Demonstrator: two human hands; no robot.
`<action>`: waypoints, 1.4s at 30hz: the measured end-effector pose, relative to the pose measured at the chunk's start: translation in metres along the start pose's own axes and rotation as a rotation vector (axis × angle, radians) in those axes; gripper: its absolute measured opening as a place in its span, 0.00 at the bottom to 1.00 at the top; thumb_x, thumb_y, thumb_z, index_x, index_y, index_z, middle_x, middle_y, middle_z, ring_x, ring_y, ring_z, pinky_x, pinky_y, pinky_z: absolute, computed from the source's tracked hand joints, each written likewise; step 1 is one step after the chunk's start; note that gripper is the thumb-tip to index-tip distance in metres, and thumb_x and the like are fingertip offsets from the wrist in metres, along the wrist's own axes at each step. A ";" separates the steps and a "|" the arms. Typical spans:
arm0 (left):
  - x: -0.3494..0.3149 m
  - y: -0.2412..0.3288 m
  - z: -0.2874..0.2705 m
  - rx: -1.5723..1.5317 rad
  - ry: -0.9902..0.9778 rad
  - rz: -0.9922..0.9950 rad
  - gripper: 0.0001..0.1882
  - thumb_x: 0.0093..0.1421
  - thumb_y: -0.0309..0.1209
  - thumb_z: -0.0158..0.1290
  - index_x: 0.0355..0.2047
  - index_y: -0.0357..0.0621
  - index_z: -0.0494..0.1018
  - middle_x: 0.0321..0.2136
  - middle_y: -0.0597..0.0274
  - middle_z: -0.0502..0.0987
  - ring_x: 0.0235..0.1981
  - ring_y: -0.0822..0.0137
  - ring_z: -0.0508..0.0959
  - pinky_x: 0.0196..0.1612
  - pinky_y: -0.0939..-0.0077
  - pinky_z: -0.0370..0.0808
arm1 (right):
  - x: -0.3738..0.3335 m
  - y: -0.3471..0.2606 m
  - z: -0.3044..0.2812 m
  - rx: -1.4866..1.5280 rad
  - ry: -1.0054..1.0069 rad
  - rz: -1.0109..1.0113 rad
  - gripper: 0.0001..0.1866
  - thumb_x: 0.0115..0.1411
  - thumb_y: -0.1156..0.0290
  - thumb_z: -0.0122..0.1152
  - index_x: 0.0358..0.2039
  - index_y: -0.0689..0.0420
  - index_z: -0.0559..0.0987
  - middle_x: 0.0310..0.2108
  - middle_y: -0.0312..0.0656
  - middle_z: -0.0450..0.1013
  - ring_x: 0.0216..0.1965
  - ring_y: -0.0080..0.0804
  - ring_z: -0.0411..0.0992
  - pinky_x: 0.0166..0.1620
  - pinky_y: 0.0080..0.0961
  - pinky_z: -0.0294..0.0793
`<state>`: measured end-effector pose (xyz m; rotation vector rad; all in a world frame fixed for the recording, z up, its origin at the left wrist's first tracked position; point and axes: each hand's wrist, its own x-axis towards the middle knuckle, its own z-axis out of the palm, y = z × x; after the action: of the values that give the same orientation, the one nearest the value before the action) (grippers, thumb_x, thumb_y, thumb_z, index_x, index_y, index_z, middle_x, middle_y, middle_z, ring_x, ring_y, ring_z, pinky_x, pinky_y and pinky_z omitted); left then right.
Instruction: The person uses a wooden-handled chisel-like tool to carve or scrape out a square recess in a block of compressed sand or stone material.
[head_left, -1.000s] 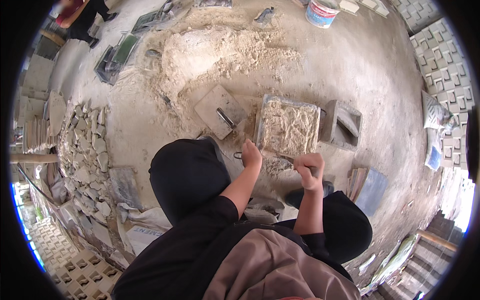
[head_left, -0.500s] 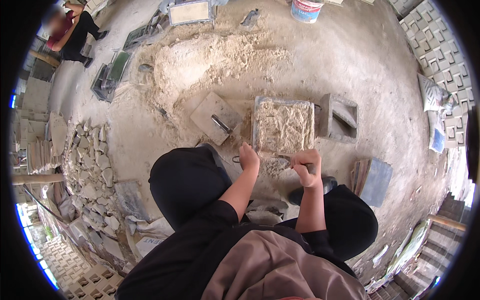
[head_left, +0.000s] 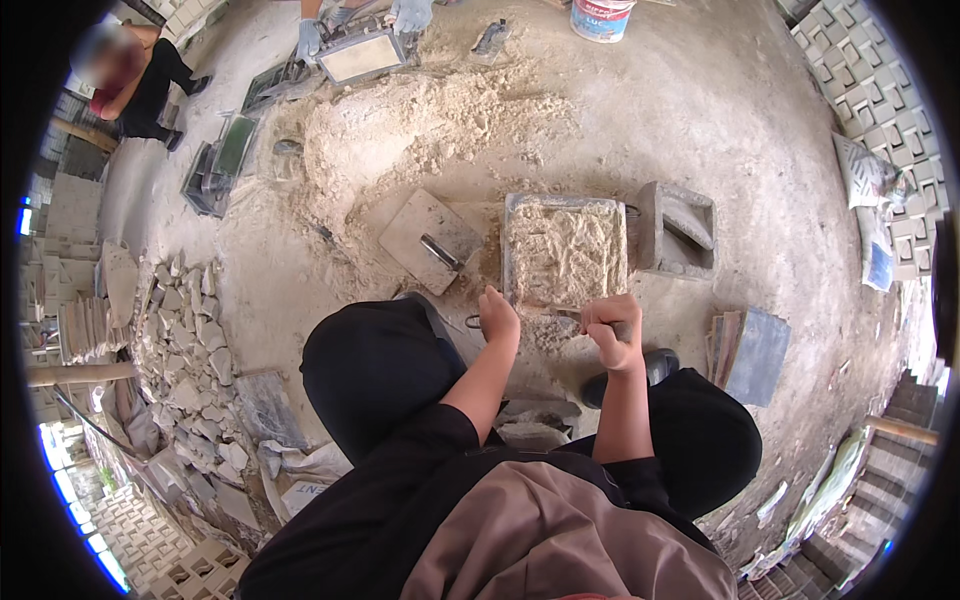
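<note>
A rectangular mould (head_left: 509,240) lies on the floor before me, heaped with crumbly beige mix (head_left: 567,250). My left hand (head_left: 497,316) is closed at its near left corner, beside a small metal loop (head_left: 473,322); what the fingers hold is hidden. My right hand (head_left: 612,328) is wrapped round the handle of a trowel (head_left: 568,314), whose thin metal part points left along the mould's near edge. Left of the mould, a square board (head_left: 412,232) lies turned cornerwise, with a metal-and-dark float-like tool (head_left: 441,252) on it.
A grey box (head_left: 652,230) stands right of the mould, and leaning plates (head_left: 755,355) are nearer me. Loose mix (head_left: 370,135) spreads beyond. Stone rubble (head_left: 185,350) lies left. Another person's gloved hands (head_left: 410,15) hold a framed mould (head_left: 362,60) far off, near a bucket (head_left: 602,18).
Another person's gloved hands have come in at the far edge and the framed mould there has tilted and shifted. My hands stay almost in place.
</note>
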<state>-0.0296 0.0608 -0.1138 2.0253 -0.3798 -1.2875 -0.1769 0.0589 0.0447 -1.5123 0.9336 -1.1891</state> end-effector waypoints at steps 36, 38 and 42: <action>-0.003 0.003 0.003 0.009 0.022 0.004 0.29 0.62 0.47 0.27 0.44 0.32 0.63 0.43 0.41 0.68 0.46 0.45 0.66 0.48 0.59 0.60 | 0.002 0.007 0.001 0.004 0.390 -0.049 0.16 0.51 0.73 0.50 0.09 0.61 0.62 0.07 0.31 0.56 0.11 0.17 0.51 0.15 0.20 0.46; -0.003 0.004 0.002 0.011 0.004 -0.004 0.29 0.62 0.47 0.27 0.44 0.32 0.63 0.43 0.41 0.68 0.46 0.45 0.66 0.48 0.58 0.60 | -0.007 0.011 -0.007 -0.100 0.402 -0.022 0.19 0.56 0.72 0.46 0.09 0.59 0.60 0.08 0.31 0.55 0.11 0.17 0.51 0.15 0.19 0.46; -0.001 0.003 0.002 0.051 0.011 0.039 0.29 0.61 0.47 0.27 0.44 0.32 0.63 0.43 0.40 0.68 0.46 0.45 0.67 0.48 0.58 0.60 | -0.005 -0.003 -0.013 0.027 0.502 -0.012 0.22 0.58 0.71 0.46 0.08 0.59 0.59 0.08 0.31 0.56 0.11 0.15 0.51 0.15 0.18 0.44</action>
<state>-0.0315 0.0588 -0.1118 2.0560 -0.4491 -1.2539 -0.1905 0.0621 0.0476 -1.2154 1.2280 -1.6226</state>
